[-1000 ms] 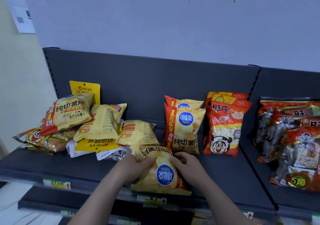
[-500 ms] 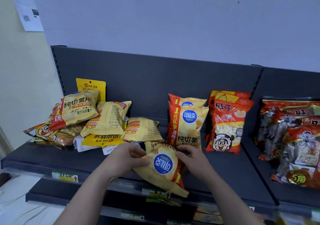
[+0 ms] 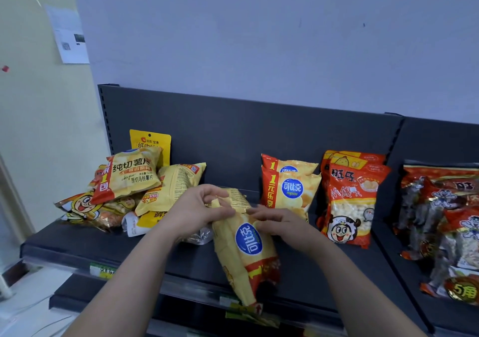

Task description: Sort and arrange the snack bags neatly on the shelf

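A yellow chip bag (image 3: 246,253), upside down, is held over the front edge of the shelf (image 3: 77,243), its lower end pointed toward 6 o'clock. Its upper edge is pinched by the left grip (image 3: 199,209) at 10 o'clock and the right grip (image 3: 282,224) at 2 o'clock. A jumbled heap (image 3: 134,178) is seen at 9 o'clock

Your left hand (image 3: 197,209) and right hand (image 3: 280,222) cover the top edge of the chip bag (image 3: 246,253); your right thumb is out of sight. A silver pack (image 3: 199,235) shows only a corner under your left wrist. The pouch (image 3: 150,141) is half hidden. Red bags (image 3: 445,220) run off the right edge. The shelf label (image 3: 102,271) and wall notice (image 3: 70,35) are unreadable.
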Demonstrator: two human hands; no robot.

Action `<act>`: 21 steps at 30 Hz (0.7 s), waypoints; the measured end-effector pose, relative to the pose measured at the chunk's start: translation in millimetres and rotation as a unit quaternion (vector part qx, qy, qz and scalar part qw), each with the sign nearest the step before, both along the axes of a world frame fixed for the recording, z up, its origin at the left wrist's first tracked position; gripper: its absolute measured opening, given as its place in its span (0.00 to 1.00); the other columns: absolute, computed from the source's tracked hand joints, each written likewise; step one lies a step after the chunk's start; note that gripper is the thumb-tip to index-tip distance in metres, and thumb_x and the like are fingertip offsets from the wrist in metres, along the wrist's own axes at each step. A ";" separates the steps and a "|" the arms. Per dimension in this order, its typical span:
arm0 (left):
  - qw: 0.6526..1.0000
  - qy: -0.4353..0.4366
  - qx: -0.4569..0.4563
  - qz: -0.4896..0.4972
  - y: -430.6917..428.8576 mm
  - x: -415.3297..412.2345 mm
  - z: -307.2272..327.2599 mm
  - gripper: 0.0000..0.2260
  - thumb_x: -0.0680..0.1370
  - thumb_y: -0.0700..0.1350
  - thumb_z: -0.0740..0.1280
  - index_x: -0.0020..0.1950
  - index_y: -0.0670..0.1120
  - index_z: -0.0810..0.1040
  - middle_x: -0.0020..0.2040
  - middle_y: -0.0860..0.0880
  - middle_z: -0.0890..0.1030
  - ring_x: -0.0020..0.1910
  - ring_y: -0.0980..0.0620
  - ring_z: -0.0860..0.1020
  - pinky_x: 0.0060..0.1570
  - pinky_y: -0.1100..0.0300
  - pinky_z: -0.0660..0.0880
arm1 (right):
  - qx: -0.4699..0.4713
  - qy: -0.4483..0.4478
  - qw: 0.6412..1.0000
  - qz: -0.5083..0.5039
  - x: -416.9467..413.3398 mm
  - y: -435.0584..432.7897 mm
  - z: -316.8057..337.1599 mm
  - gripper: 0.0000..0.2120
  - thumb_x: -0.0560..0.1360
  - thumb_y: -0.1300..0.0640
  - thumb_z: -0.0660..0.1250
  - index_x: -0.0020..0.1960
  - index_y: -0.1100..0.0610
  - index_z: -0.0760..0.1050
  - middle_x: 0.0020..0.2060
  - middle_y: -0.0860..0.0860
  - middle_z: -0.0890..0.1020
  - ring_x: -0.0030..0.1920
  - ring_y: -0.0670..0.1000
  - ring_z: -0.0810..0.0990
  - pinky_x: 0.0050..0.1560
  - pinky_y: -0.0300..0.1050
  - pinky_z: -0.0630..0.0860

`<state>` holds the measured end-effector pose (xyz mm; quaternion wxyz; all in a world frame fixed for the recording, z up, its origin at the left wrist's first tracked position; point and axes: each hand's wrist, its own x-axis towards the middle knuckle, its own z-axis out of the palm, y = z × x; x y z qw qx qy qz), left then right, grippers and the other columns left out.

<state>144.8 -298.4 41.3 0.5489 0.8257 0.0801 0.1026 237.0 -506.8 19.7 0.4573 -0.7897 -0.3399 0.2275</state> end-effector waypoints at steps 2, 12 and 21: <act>1.000 -0.015 0.005 0.023 0.3 3.5 0.2 0.18 0.68 0.49 0.79 0.55 0.53 0.79 0.50 0.52 0.82 0.52 0.51 0.80 0.46 0.56 0.80 | 0.010 0.022 1.000 -0.012 1.1 -0.5 -0.4 0.09 0.77 0.55 0.68 0.55 0.49 0.82 0.62 0.42 0.78 0.64 0.41 0.73 0.60 0.40 0.74; 0.989 -0.067 -0.114 0.070 6.8 -6.3 -20.1 0.14 0.75 0.52 0.70 0.57 0.49 0.80 0.52 0.49 0.84 0.50 0.54 0.83 0.54 0.53 0.79 | 0.114 0.074 0.974 -0.182 -2.3 -15.0 4.0 0.08 0.75 0.53 0.70 0.45 0.57 0.83 0.40 0.52 0.85 0.42 0.50 0.83 0.42 0.44 0.76; 0.987 0.047 -0.123 -0.089 -26.4 -6.7 -35.8 0.20 0.69 0.57 0.75 0.58 0.53 0.78 0.52 0.55 0.85 0.52 0.55 0.82 0.54 0.53 0.79 | 0.171 -0.002 0.900 -0.401 -7.7 -35.6 -6.1 0.09 0.76 0.57 0.69 0.37 0.57 0.82 0.38 0.50 0.84 0.42 0.50 0.82 0.41 0.49 0.79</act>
